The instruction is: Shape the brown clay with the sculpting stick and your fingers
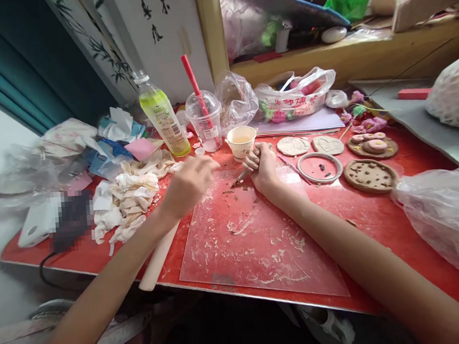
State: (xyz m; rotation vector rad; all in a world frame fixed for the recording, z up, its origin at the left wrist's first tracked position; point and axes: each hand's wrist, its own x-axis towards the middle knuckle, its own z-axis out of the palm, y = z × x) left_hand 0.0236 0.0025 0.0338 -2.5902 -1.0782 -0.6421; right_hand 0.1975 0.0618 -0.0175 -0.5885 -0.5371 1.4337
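My left hand (193,184) hovers over the left edge of the clear plastic sheet (228,261), slightly blurred, with loosely stretched fingers and nothing visible in them. Behind that forearm lies a pale wooden rolling pin (159,258), partly covered. My right hand (266,167) is closed, its fingers smeared with grey-brown clay. From its left side pokes a small brown piece of clay (239,179), close above the sheet; the rest is hidden in the fist. Just behind this hand stands a paper cup (241,138) holding yellowish liquid. Dried clay scraps (274,252) are scattered over the sheet.
Flat clay discs (292,146), a clay ring (319,167) and a round spotted clay piece (370,176) lie to the right. A green drink bottle (165,116) and a plastic cup with red straw (206,124) stand behind. Crumpled tissues (131,197) pile up left; a plastic bag (436,204) sits right.
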